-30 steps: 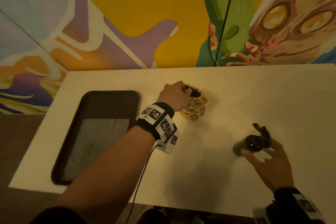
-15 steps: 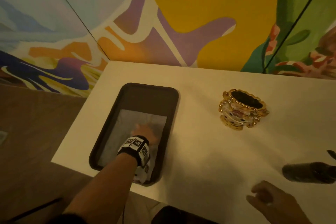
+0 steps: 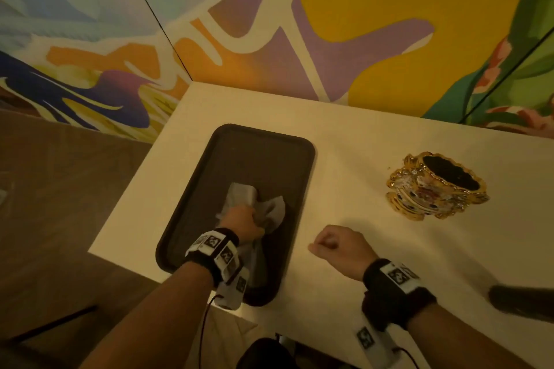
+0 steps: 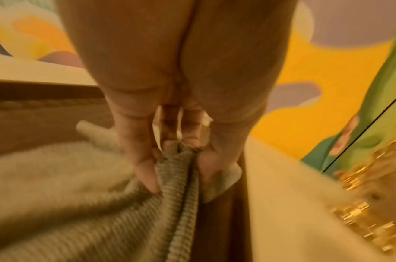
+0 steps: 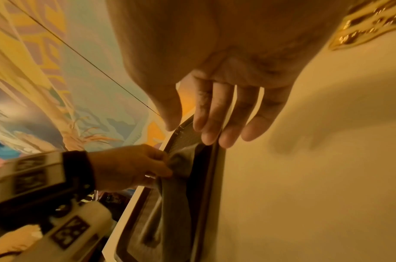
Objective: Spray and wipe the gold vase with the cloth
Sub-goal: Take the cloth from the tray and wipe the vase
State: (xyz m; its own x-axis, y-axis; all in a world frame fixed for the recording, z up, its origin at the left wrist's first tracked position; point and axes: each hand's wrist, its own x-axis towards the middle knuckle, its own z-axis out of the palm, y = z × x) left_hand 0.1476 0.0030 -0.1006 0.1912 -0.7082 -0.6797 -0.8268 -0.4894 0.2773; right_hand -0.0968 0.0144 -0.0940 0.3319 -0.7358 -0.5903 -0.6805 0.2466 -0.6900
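The left hand (image 3: pixel 241 219) pinches the bunched cloth (image 3: pixel 271 210) in the tray (image 3: pixel 266 144), so fetching the cloth looks like the step under way. The right hand (image 3: pixel 338 246) hangs beside it over the counter (image 3: pixel 359 159), fingers loosely curled, holding nothing. The vase (image 3: pixel 437 189) stands ahead of that hand and to its right, well apart from the cloth. Next, the cloth must lift clear and cross to the vase. One cloth, one tray, one vase, one dark bottle (image 3: pixel 521 302) lying behind the right wrist.
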